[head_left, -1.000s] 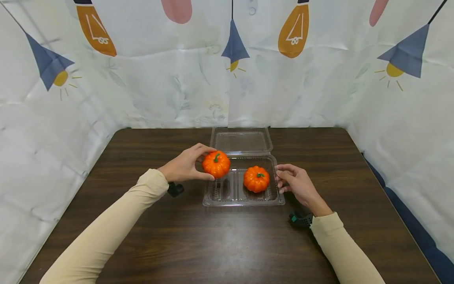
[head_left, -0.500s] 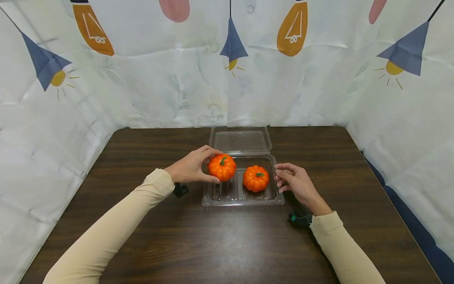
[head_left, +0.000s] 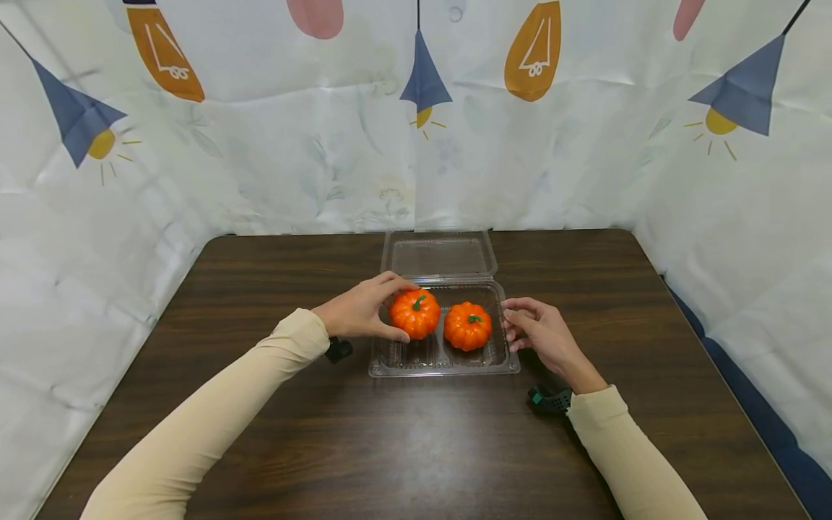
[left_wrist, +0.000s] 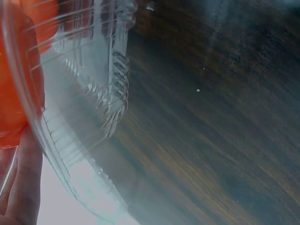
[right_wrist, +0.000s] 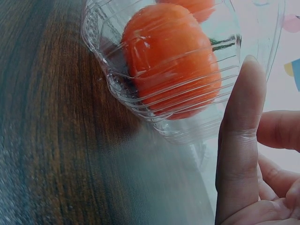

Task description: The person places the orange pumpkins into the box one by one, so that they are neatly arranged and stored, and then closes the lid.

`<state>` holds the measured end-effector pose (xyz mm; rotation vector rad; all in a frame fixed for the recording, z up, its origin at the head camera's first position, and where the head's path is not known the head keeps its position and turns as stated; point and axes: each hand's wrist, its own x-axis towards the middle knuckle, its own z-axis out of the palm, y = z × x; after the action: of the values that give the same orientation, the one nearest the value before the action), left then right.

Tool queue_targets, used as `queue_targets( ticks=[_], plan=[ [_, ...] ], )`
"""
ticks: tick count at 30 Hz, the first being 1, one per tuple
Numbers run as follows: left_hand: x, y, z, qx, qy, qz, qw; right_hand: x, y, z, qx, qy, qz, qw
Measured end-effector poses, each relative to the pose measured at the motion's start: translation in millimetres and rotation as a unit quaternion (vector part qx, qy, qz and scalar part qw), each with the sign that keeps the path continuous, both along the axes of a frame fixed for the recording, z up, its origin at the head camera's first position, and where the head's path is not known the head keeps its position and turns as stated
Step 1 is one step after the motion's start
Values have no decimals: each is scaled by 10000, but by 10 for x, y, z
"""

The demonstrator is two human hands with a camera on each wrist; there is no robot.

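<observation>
My left hand [head_left: 364, 307] grips a small orange pumpkin [head_left: 414, 315] with a green stem, thumb at its near side and fingers at its far side. This pumpkin is over the left half of a clear plastic clamshell container [head_left: 444, 372]; the head view does not show whether it touches the bottom. A second orange pumpkin [head_left: 467, 326] sits in the right half, seen through the ribbed wall in the right wrist view. My right hand [head_left: 542, 336] holds the container's right rim between thumb and fingertips. In the right wrist view the thumb [right_wrist: 241, 126] lies straight against that edge.
The container's lid [head_left: 439, 258] lies folded back towards the far edge of the dark wooden table [head_left: 292, 433]. Behind and beside the table hangs a white curtain [head_left: 312, 173] printed with lamps. Dark blue fabric [head_left: 747, 397] shows beyond the right edge.
My left hand has moved right and slightly towards me, carrying its pumpkin further over the container's left half. The right hand stays at the rim, and the second pumpkin keeps its place.
</observation>
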<state>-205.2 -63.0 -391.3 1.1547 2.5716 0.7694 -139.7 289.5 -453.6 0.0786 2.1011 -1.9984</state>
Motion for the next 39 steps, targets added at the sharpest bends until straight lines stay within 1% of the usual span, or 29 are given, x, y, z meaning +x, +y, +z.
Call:
queue_targets(
  ticks=[3,9,16,21,26,39],
  plan=[
    [9,24,-2,-48,71,-70,9999,-2,1,-1,0,5,10,10000],
    [16,76,3,-251,-64,-71,9996,0,1,3,-11,17,10,10000],
    [-17,122,-11,-502,-26,-134,9986,7,1,14,-2,11,0,10000],
    [-26,166,-2,-604,-64,-142,9981,6,5,23,-16,11,5,10000],
    [-32,193,-16,-704,-63,-199,9973,-4,14,14,-38,13,20,10000],
    [-87,259,-33,-1241,-9,-441,9913,-5,6,17,-26,6,-2,10000]
  ],
)
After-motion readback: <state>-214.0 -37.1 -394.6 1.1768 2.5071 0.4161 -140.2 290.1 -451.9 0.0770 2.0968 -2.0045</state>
